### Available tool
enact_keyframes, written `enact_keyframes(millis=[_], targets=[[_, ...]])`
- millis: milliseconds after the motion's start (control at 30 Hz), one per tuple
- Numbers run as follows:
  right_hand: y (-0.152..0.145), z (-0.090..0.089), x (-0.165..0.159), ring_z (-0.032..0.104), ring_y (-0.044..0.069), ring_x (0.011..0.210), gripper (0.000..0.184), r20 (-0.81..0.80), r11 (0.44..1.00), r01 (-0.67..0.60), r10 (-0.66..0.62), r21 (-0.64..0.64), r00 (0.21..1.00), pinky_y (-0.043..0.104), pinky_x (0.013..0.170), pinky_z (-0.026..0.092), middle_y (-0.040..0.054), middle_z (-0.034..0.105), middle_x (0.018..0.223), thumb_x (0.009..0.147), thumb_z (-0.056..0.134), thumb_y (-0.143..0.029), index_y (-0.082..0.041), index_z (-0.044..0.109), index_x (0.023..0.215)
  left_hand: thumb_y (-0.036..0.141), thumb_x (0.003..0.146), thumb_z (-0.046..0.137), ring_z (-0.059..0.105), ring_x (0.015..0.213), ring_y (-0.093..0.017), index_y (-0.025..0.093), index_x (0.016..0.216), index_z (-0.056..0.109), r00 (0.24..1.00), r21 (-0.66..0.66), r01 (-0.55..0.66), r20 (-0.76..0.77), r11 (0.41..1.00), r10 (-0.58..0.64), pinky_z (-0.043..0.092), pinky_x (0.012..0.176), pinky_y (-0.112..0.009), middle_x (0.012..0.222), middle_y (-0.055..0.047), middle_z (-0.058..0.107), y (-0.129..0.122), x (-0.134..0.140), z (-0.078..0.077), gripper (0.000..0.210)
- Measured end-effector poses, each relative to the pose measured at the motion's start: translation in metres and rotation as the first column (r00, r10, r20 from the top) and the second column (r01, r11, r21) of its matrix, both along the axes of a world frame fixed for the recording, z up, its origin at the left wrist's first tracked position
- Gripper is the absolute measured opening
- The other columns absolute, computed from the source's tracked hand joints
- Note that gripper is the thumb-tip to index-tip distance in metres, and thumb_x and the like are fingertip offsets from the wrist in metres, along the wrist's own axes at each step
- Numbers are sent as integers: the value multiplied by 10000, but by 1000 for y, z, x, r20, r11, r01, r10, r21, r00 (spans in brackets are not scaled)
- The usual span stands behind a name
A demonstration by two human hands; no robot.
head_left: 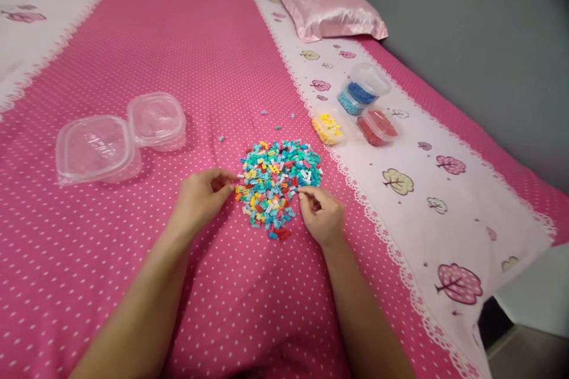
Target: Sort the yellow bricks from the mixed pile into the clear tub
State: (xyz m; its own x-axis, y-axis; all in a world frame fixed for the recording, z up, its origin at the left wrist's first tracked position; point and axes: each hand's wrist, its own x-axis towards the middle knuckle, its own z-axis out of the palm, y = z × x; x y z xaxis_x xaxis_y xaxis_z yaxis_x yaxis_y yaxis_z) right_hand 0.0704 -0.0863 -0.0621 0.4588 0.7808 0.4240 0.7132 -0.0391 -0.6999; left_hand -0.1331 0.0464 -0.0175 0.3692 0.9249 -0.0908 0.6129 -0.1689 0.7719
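A heap of tiny toy building bricks (280, 180) in turquoise, yellow, red, green and white lies on the bed in front of me. At its left edge is my left hand (200, 196), thumb and forefinger a little apart beside the outermost bricks, with nothing visible between them. My right hand (323, 213) is at the heap's right side, fingers curled and thumb and forefinger closed together at the bricks. Whatever is in that pinch is too small to make out. A few loose bricks (278, 127) lie just beyond the heap.
Two clear plastic containers (95, 148) with lids stand at the left. Right of the heap are tubs of yellow bricks (328, 128), red bricks (377, 127), and stacked blue and turquoise bricks (361, 93). A pink pillow (329, 3) lies at the back, beside a grey headboard (462, 41).
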Motion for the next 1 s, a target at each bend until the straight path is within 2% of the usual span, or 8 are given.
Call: enact_keyframes(millis=[100,200,533,667,767,867,933,1000], targets=[[0,-2,2,512,103,487,200,-57,999,12,-14,-38,998,236,521,436,-1,642,642,834,529,-267,-192,707,883,345,657,595,590,566,-178,195,840,725,986,68,55,-158,996,-43,464,598,-294,631,-10,676,-3,3,-2,270],[0,-4,3,500,102,478,207,-90,997,7,-14,-76,996,234,509,423,-6,641,634,826,531,-289,-195,707,882,326,664,578,596,568,-191,186,898,729,977,65,96,-197,993,-81,466,604,-307,639,-16,673,-6,7,-2,312],[2,-4,5,489,98,483,203,-127,996,0,-11,-88,992,226,506,405,-5,635,627,826,544,-285,-183,711,883,208,623,574,606,585,-179,169,779,641,992,26,64,-108,998,-61,458,600,-289,636,-11,646,-9,10,-5,174],[2,-4,5,484,93,482,207,-157,996,0,-14,-87,988,221,508,398,-8,629,623,818,551,-285,-172,713,884,185,578,601,570,552,-146,166,769,625,993,-59,-77,86,995,82,425,527,-240,603,11,611,-9,11,-1,193],[1,-4,5,464,90,470,209,-186,996,-5,-12,-92,982,217,492,381,-13,617,610,819,552,-288,-171,712,883,118,592,576,536,506,-98,140,740,613,856,-369,-158,411,916,313,406,475,-178,564,11,583,-7,12,8,154],[1,-4,5,448,87,463,211,-198,995,-9,-10,-95,980,217,484,370,-13,606,603,820,553,-287,-164,713,883,22,606,491,524,504,-54,117,717,587,592,-691,-83,545,718,593,407,470,-112,586,0,568,-3,12,18,175],[1,-4,5,448,86,467,216,-201,996,-10,-8,-92,980,219,488,369,-12,600,602,823,555,-288,-156,714,884,14,612,435,548,549,-61,106,723,586,457,-787,-12,544,617,704,441,504,-106,619,-24,571,0,11,23,209],[2,-4,5,450,87,473,222,-204,996,-10,-8,-89,979,219,494,371,-13,593,599,826,554,-292,-150,714,888,55,636,402,576,602,-91,92,739,602,393,-803,24,555,595,733,476,535,-138,645,-56,579,1,11,25,228]])
